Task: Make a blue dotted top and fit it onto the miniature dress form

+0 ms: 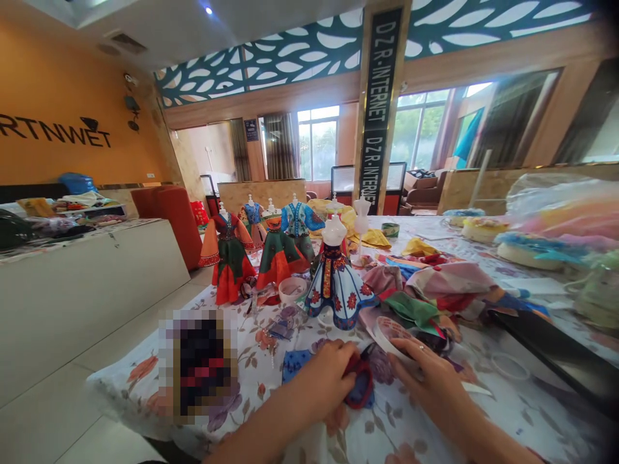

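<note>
My left hand is closed around the red handles of scissors, low over the floral tablecloth. Under and beside it lies a piece of blue patterned fabric. My right hand has its fingers on a roll of white tape, thumb and fingers at its rim. Just beyond the hands stands a small white dress form wearing a white and blue skirt with red flowers.
Several small dressed forms stand behind at the left. Fabric pieces are heaped at the right, near a black flat object. Another tape roll lies mid-table. A blurred-out item is at the left edge.
</note>
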Tool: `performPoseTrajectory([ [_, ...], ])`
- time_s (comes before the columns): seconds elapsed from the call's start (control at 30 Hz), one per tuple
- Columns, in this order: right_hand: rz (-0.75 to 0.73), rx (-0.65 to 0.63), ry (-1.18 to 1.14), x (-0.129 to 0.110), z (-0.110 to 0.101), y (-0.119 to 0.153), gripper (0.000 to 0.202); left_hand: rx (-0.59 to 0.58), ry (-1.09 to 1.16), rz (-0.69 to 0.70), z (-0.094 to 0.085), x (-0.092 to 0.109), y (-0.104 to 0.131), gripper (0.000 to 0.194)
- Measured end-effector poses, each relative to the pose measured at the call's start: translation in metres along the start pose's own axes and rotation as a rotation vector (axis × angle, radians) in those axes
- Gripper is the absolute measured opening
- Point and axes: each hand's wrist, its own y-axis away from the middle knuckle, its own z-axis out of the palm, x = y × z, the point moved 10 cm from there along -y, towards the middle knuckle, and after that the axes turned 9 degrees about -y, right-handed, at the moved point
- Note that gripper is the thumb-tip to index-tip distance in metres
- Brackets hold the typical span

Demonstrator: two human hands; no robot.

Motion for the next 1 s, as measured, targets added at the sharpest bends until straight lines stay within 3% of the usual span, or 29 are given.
performPoseTrajectory([
  [0.23, 0.006, -0.009, 0.013, 0.001, 0.001, 0.002, 0.023, -0.084, -0.019, -0.024, 0.005, -0.008, -0.004, 0.031],
  [0.47, 0.038, -0.020, -0.013, 0.006, 0.003, 0.003, 0.022, -0.108, -0.114, -0.154, 0.009, 0.007, -0.006, 0.040],
  [0.73, 0.016, 0.007, -0.037, -0.001, -0.003, -0.001, 0.021, -0.062, -0.012, -0.161, 0.000, 0.008, -0.007, 0.036],
  [1.0, 0.105, 0.172, -0.123, -0.002, -0.027, -0.001, 0.025, 0.069, 0.273, -0.251, -0.014, -0.004, -0.006, 0.023],
])
